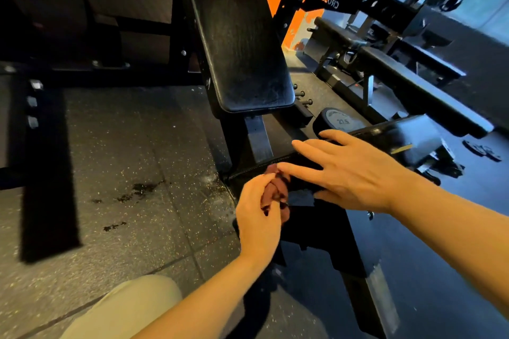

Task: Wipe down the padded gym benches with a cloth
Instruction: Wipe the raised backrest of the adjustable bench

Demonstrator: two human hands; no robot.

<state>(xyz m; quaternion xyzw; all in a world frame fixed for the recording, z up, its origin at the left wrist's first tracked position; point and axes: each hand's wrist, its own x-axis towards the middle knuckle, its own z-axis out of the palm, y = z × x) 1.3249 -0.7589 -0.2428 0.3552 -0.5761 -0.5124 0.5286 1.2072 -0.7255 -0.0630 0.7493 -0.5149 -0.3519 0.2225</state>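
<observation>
Wiping near seat pad (303, 170): left hand (259, 217) clutches cloth (276, 191), right hand (349, 173) spread flat on pad; backrest (239, 44) streaked, far-right benches (407, 69) likely unwiped.

Head view: looked forward and down from above, close over both hands at the bench seat (300, 166).
Farther field: backrest (239, 44), rubber floor (124, 159).
</observation>
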